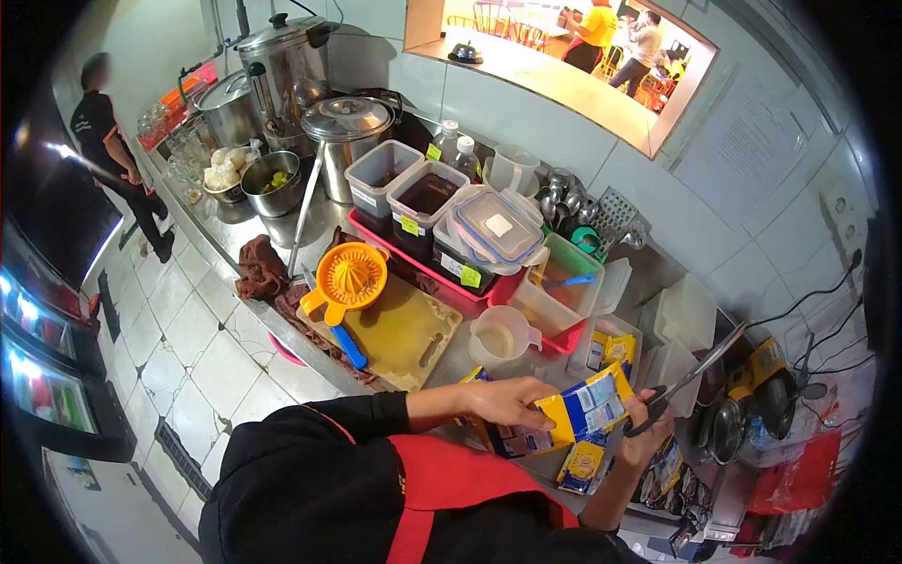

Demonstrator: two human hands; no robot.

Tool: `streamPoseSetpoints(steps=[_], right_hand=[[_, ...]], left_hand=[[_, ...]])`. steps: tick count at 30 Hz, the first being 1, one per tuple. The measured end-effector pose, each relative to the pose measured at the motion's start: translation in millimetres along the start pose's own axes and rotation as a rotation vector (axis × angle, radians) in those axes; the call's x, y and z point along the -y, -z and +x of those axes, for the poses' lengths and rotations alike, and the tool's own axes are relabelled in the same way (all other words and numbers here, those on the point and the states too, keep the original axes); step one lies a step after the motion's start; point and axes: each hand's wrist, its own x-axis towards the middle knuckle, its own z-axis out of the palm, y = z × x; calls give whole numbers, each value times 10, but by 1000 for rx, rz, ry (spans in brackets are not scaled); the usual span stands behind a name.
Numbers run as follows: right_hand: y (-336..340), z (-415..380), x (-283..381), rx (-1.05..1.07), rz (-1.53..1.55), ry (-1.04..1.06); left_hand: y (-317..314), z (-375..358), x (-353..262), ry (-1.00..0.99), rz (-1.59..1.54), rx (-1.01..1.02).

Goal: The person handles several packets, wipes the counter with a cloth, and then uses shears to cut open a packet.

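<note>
My left hand (512, 402) is closed on a strip of yellow-and-blue sachets (598, 402), which stretches to the right in front of my apron. A pair of scissors (700, 367) is in my right hand (648, 440), its dark handles around the fingers and its blades pointing up and right, away from the sachets. The right-hand fingertips are close to the strip's right end. Below the strip lie more yellow sachets (583, 464). Just beyond my left hand stands a clear measuring jug (503, 336), and a small tub (631, 329) holds further yellow packets.
An orange juicer (350, 280) and a blue-handled knife (349, 348) lie on a yellowed cutting board (413, 336). Lidded containers stand in a red tray (413, 254). Steel pots (346, 127) line the back. At far left a person (113, 150) stands on the tiled floor.
</note>
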Motion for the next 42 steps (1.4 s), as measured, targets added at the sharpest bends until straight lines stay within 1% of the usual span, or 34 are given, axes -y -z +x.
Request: streamPoseSetpoints(steps=[1, 3, 5, 6, 7, 8, 10, 12, 14, 15, 17, 18, 19, 20, 21, 22, 23, 28, 33, 39, 42], right_hand=[[42, -7, -40, 2, 2, 3], [72, -36, -59, 59, 28, -239], [92, -100, -98, 88, -4, -210], [127, -132, -156, 88, 148, -228], [150, -159, -208, 96, 302, -248], [159, -182, -209, 131, 307, -250], [169, -230, -146, 189, 222, -248], [299, -245, -326, 259, 191, -245], [501, -164, -635, 471, 102, -194], [327, -211, -464, 494, 108, -193], [76, -360, -135, 449, -28, 17], [175, -290, -201, 528, -24, -34], [372, -125, -406, 539, -19, -31], [562, 89, -670, 627, 116, -317], [485, 157, -631, 707, 249, -607], [463, 97, -573, 783, -151, -162], [383, 149, -577, 792, -147, -156], [135, 169, -539, 812, -76, -152], [78, 129, -528, 811, -12, -166], [73, 82, -533, 800, 67, -178], [72, 56, -517, 791, 106, -183]], left_hand=[[14, -25, -64, -2, 3, -2], [41, -74, -175, -34, -103, -5], [99, -113, -228, 3, -124, -27], [123, -142, -244, 40, -148, -50], [141, -161, -252, 34, -144, -74], [163, -165, -263, 13, -163, -68], [191, -196, -307, 0, -224, -92], [203, -207, -290, -37, -222, -140], [224, -222, -249, -43, -194, -178], [230, -229, -243, -36, -177, -180], [233, -249, -236, -31, -153, -194], [230, -257, -231, -16, -196, -193], [224, -261, -224, -1, -240, -189], [228, -265, -199, 2, -252, -193], [225, -268, -182, -1, -246, -203], [224, -272, -168, 28, -278, -223], [229, -280, -158, 58, -311, -241], [247, -300, -105, 60, -318, -260], [246, -287, -57, 50, -340, -267], [228, -273, -61, 89, -317, -258], [231, -253, 4, 34, -312, -249]])
